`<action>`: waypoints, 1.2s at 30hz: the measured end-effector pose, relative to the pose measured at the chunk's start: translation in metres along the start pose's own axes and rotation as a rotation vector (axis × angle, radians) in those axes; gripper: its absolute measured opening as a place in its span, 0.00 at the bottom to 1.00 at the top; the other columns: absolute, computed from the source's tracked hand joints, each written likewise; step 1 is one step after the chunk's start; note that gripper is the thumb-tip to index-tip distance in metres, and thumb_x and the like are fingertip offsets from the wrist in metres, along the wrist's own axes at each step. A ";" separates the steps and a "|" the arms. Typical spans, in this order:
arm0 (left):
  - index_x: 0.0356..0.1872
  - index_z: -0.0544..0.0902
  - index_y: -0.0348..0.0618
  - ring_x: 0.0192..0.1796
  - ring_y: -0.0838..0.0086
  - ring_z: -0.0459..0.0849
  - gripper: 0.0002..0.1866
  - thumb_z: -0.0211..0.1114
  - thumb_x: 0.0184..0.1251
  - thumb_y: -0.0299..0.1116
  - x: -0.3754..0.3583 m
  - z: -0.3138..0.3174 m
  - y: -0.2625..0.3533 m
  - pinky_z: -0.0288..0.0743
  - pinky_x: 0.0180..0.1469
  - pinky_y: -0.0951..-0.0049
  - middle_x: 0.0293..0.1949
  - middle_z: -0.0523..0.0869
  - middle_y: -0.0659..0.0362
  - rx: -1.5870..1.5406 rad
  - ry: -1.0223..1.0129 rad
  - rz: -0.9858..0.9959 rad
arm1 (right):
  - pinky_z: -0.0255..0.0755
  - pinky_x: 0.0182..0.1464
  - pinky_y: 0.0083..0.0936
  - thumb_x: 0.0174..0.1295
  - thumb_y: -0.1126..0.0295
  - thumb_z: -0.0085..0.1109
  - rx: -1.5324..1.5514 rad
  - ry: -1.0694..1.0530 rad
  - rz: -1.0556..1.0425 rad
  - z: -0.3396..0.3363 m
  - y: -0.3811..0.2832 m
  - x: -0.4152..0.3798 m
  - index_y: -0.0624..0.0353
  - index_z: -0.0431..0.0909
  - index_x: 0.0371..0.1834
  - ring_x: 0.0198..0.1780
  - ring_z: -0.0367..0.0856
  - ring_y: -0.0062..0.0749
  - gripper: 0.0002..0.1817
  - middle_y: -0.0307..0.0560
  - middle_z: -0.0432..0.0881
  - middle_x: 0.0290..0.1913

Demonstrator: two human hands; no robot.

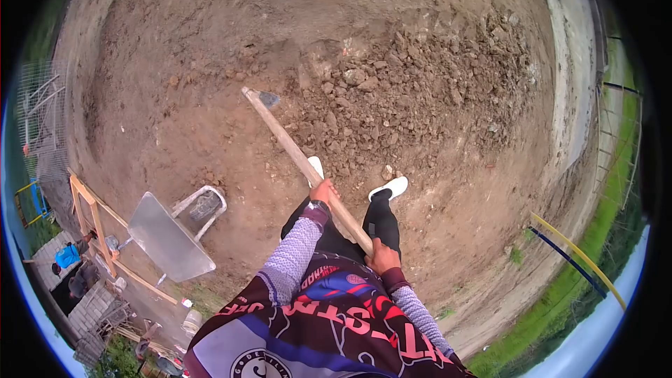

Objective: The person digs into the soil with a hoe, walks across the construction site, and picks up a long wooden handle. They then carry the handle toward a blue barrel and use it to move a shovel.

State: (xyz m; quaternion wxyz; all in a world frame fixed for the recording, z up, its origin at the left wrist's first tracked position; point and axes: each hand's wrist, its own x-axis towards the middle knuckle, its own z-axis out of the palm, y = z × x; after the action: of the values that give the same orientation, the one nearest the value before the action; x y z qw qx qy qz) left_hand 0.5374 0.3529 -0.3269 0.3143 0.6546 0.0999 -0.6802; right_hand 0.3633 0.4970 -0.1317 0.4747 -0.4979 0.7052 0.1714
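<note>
Across the centre of the frame: one hoe point(287, 141), held aslant in both hands, its head toward the upper left; the left hand point(322, 192) is closed around the handle point(343, 217) partway along; the right hand point(383, 255) is closed around its lower end, near the shirt point(336, 322); neither hand is spread, and the two are set apart.

Stage in hand, as judged: soil being worked with the hoe, the tool perhaps between strokes; whether the blade point(269, 99) is touching the ground cannot be told; for a further stroke, both grips would need to be kept firm and the blade guided clear of the white shoes point(392, 187).

Handle: pale wood, long and straight; blade: grey metal, flat; centre to upper right: loose soil point(413, 91), brown, crumbled, mixed with angular clods; to its left: packed ground point(161, 133), smoother and flatter.

Lower left: one wheelbarrow point(168, 241), its tray grey, smooth and straight-edged, its dark wheel point(206, 206) set within pale bars; beside it, one frame of wooden planks point(101, 238); farther left, one person in blue point(68, 257). Lower right: one yellow bar point(577, 248), shown curved.
</note>
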 end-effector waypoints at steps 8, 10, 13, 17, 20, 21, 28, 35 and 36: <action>0.29 0.72 0.36 0.19 0.69 0.76 0.06 0.60 0.57 0.25 -0.098 0.036 0.272 0.75 0.21 0.66 0.22 0.76 0.55 -0.148 0.071 0.763 | 0.77 0.42 0.54 0.55 0.59 0.65 0.178 0.198 -0.500 -0.071 -0.138 0.126 0.58 0.68 0.49 0.38 0.84 0.64 0.23 0.64 0.85 0.35; 0.31 0.72 0.32 0.19 0.69 0.77 0.05 0.59 0.58 0.22 -0.123 0.045 0.343 0.76 0.21 0.66 0.22 0.76 0.54 -0.048 0.056 0.988 | 0.76 0.42 0.54 0.55 0.61 0.65 0.238 0.263 -0.622 -0.095 -0.190 0.149 0.57 0.68 0.49 0.39 0.84 0.64 0.23 0.65 0.84 0.35; 0.33 0.73 0.29 0.19 0.68 0.77 0.07 0.60 0.58 0.24 -0.114 0.051 0.402 0.76 0.19 0.66 0.22 0.76 0.53 -0.009 0.116 1.085 | 0.76 0.44 0.53 0.55 0.61 0.66 0.269 0.280 -0.665 -0.123 -0.236 0.155 0.58 0.68 0.49 0.41 0.83 0.64 0.24 0.66 0.83 0.35; 0.32 0.73 0.28 0.17 0.67 0.77 0.10 0.61 0.59 0.27 -0.017 0.053 0.338 0.75 0.18 0.66 0.21 0.77 0.52 0.099 0.114 0.892 | 0.77 0.43 0.54 0.54 0.64 0.66 0.267 0.205 -0.484 -0.086 -0.185 0.168 0.59 0.68 0.47 0.40 0.85 0.64 0.22 0.66 0.84 0.34; 0.29 0.76 0.31 0.17 0.64 0.80 0.08 0.63 0.59 0.27 0.078 0.045 0.147 0.77 0.17 0.61 0.19 0.78 0.53 0.164 0.099 0.473 | 0.79 0.47 0.53 0.54 0.63 0.65 0.190 0.120 -0.178 -0.014 -0.067 0.132 0.62 0.68 0.49 0.41 0.85 0.65 0.24 0.69 0.84 0.35; 0.30 0.76 0.31 0.17 0.63 0.80 0.08 0.63 0.60 0.27 0.083 0.044 0.075 0.76 0.17 0.58 0.19 0.79 0.52 0.265 0.053 0.226 | 0.80 0.47 0.52 0.53 0.62 0.66 0.181 0.060 -0.055 -0.001 -0.032 0.097 0.63 0.68 0.49 0.41 0.86 0.64 0.25 0.70 0.84 0.36; 0.32 0.75 0.42 0.23 0.65 0.78 0.07 0.64 0.62 0.31 -0.002 0.033 -0.128 0.79 0.29 0.62 0.23 0.76 0.56 0.070 -0.057 -0.218 | 0.79 0.43 0.52 0.56 0.57 0.68 -0.020 -0.027 0.149 0.014 0.107 -0.047 0.58 0.68 0.48 0.41 0.86 0.59 0.25 0.63 0.86 0.37; 0.30 0.76 0.40 0.21 0.67 0.78 0.05 0.63 0.58 0.28 -0.003 0.033 -0.038 0.79 0.24 0.63 0.23 0.77 0.56 0.050 -0.060 -0.038 | 0.79 0.43 0.51 0.55 0.58 0.68 0.106 0.199 -0.058 0.019 0.072 -0.015 0.55 0.68 0.48 0.43 0.85 0.57 0.24 0.58 0.85 0.40; 0.31 0.75 0.39 0.21 0.67 0.78 0.05 0.63 0.57 0.27 -0.014 0.043 0.001 0.78 0.24 0.63 0.23 0.77 0.56 0.034 -0.066 0.054 | 0.79 0.43 0.51 0.55 0.59 0.66 0.145 0.237 -0.154 0.013 0.063 0.000 0.56 0.68 0.51 0.43 0.85 0.59 0.24 0.59 0.84 0.42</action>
State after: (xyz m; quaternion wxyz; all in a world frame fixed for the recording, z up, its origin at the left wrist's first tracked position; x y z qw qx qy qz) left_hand 0.5013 0.3326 -0.3082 0.3246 0.6394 0.0602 -0.6944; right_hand 0.3156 0.5344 -0.1532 0.4347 -0.5316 0.7266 0.0230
